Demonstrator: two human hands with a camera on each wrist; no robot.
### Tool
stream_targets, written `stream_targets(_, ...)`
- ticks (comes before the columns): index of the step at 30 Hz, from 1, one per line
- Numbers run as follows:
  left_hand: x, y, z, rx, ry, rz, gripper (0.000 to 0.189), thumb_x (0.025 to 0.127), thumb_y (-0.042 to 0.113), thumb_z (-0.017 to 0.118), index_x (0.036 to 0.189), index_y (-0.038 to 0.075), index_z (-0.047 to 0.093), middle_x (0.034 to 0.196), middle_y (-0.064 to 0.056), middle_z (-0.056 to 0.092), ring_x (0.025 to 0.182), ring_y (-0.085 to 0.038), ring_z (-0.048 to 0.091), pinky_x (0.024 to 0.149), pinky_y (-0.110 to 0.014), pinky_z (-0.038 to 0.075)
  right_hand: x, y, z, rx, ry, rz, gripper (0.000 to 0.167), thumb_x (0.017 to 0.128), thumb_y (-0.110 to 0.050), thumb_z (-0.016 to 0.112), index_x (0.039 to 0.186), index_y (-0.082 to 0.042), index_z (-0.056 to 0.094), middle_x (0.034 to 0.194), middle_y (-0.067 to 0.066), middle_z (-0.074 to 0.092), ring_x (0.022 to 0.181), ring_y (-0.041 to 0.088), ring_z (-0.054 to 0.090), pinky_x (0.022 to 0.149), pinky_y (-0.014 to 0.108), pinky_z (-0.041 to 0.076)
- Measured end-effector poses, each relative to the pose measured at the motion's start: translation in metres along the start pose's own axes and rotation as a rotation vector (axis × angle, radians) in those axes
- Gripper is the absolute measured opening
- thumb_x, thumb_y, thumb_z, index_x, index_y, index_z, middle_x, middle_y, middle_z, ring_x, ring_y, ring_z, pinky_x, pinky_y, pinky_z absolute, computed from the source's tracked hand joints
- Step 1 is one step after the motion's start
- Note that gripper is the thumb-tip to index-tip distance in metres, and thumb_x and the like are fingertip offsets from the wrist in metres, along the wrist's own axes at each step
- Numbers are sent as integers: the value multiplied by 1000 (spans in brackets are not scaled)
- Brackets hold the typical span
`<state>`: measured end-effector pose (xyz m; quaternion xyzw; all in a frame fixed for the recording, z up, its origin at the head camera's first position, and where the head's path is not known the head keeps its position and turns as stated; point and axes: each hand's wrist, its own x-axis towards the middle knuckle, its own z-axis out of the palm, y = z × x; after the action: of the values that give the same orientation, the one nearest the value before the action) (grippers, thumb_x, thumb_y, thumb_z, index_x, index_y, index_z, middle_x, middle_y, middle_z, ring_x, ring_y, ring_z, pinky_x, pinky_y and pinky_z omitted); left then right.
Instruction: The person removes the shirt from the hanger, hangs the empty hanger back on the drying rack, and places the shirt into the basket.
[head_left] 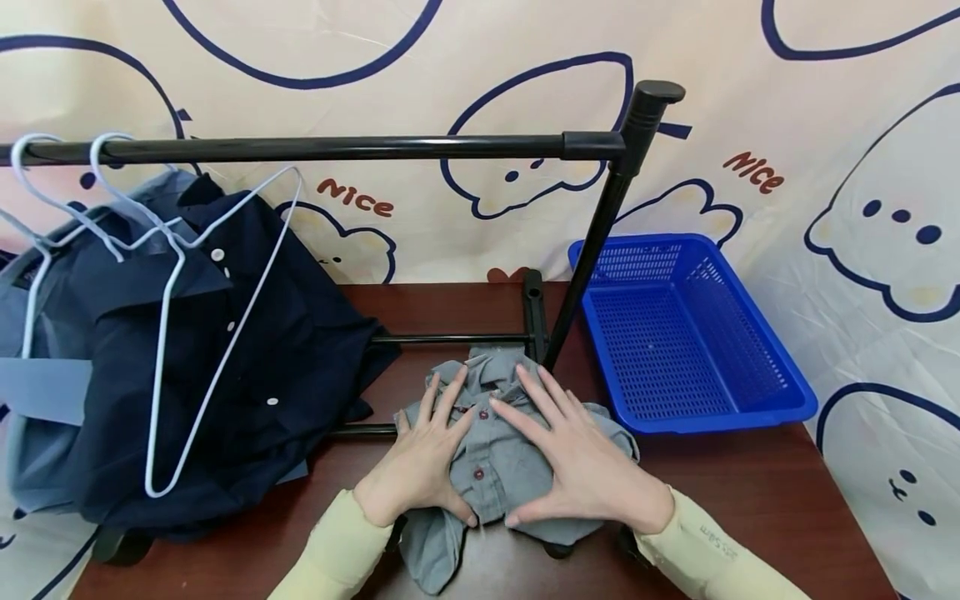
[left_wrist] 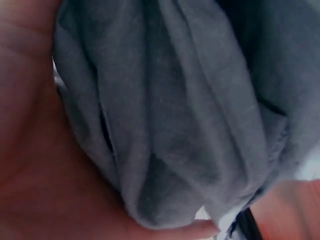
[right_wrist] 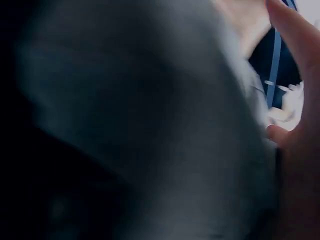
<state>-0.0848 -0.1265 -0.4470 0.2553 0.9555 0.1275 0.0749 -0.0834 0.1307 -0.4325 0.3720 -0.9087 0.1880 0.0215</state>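
Note:
A crumpled grey button-up shirt [head_left: 489,450] with dark reddish buttons lies in a heap at the front middle of the table. My left hand [head_left: 415,467] rests on its left side, fingers spread and pointing away from me. Over its right side my right hand [head_left: 588,471] lies the same way, thumb toward the left thumb. Loose grey folds [left_wrist: 170,115] fill the left wrist view beside the palm. The right wrist view is mostly dark, blurred cloth [right_wrist: 165,115], with the edge of the right hand [right_wrist: 307,165] at the right.
A black clothes rack [head_left: 375,149] spans the table. At left, white hangers [head_left: 159,333] hang from its rail beside a navy shirt [head_left: 300,333] and blue-grey garments [head_left: 48,467]. A blue plastic basket [head_left: 772,354] stands at the right behind the rack's post [head_left: 592,258].

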Motion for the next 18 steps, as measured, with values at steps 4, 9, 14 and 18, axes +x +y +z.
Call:
stream_targets(4,3,-1,2,11,4,-4,142,42,69,95,162,27,31,169,-8,-10,149,-51,-2,89,-86,29,-12,10,19,-27,-24,79,132,56,-87,76,164,-37,18,170,11,-4,152,44,-1,96,81,28)
stream_targets(9,9,-6,6,-49,0,-14,146,43,64,98,163,42,18,170,-8,-8,149,-52,-1,85,-87,30,-21,23,31,-50,-5,190,130,52,-90,74,162,-39,26,170,9,-3,150,49,7,88,84,33)
stream_targets(14,18,-12,8,-100,-13,13,144,44,56,101,162,43,19,170,-8,-7,149,-51,4,82,-82,39,-26,27,38,7,-19,233,130,53,-92,71,162,-35,29,169,14,1,146,53,19,85,77,42)
stream_targets(18,22,-15,10,-112,-24,31,141,46,49,103,161,42,23,169,-10,-1,146,-51,19,80,-74,46,-25,27,41,32,-21,232,130,55,-91,72,162,-32,28,167,19,6,141,52,30,87,69,47)
